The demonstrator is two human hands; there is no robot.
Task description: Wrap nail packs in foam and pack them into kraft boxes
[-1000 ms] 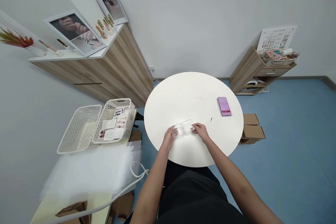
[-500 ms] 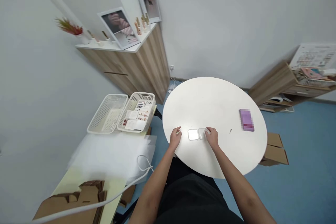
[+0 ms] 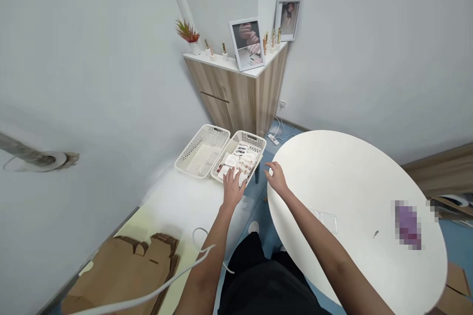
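My left hand (image 3: 232, 188) reaches over the near edge of the right-hand white basket (image 3: 260, 149), fingers spread over the cards inside; I cannot tell whether they touch. In that basket lie small white boxes (image 3: 231, 160) and a card with small colourful pieces (image 3: 247, 163). My right hand (image 3: 277, 178) hovers at the left rim of the round white table (image 3: 347, 167), thumb and fingers apart, holding nothing I can see. A clear plastic case (image 3: 328, 221) lies on the table, partly hidden behind my right forearm.
Another white basket (image 3: 181, 162) stands to the left, with clear pieces inside. White translucent sheets (image 3: 185, 197) and flattened cardboard boxes (image 3: 125, 270) cover the side table. A white cable (image 3: 158, 283) crosses in front. A blurred purple item (image 3: 407, 224) lies on the round table.
The view has swung left. Both hands have left the clear case on the round table; my left hand is now at the basket, my right at the table's left rim.
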